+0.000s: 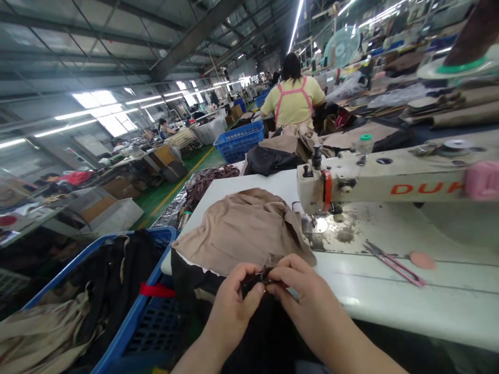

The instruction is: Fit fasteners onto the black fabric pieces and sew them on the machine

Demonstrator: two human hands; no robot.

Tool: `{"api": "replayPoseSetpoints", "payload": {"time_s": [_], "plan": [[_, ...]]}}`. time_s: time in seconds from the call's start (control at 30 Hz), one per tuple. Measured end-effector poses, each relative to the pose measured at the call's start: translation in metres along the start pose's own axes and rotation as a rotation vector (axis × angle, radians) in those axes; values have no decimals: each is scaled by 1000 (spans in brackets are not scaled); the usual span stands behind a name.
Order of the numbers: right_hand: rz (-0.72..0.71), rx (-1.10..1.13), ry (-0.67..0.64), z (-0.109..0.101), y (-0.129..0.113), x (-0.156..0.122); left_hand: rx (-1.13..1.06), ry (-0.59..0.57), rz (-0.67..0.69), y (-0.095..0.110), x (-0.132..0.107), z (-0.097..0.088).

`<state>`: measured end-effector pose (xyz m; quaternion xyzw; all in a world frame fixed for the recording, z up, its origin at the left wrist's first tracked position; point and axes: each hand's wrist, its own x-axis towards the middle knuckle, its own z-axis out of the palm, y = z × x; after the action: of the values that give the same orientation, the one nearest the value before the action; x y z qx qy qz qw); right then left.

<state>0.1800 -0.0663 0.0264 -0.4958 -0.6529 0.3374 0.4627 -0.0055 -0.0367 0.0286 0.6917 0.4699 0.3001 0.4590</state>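
A tan and black fabric piece (245,228) lies spread over the front left of the white sewing table, its black part hanging over the edge. My left hand (237,296) pinches a dark gathered edge of this fabric between thumb and fingers. Close beside it, my right hand (296,285) grips the same edge, the fingertips of both hands almost meeting. Just what lies between the fingertips is partly hidden. The sewing machine (366,182) stands to the right of the fabric, its needle area near the cloth's right side.
Thread snips (395,262) and a round pink piece (422,260) lie on the table (374,296) at right. A blue basket (136,306) full of garments stands at lower left. Ahead, a person in a yellow top (294,98) sits near another blue basket (239,140).
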Motion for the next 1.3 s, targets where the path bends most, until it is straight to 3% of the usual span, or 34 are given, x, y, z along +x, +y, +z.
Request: {"api": "replayPoseSetpoints", "payload": {"time_s": [0.17,0.4,0.57,0.67,0.87,1.3], "plan": [[204,215,120,12,9,-3,-10,47,-11,-3,-2,0],[350,540,61,16,18,3,2,89,-12,-5,-2,0],[354,579,38,12,19,6,133,119,123,-8,0,-1],[322,531,63,11,20,6,282,209,219,-8,-1,0],[296,469,123,16,24,4,425,335,189,-7,-4,1],[287,494,195,24,27,7,355,236,252,1,0,-9]]}}
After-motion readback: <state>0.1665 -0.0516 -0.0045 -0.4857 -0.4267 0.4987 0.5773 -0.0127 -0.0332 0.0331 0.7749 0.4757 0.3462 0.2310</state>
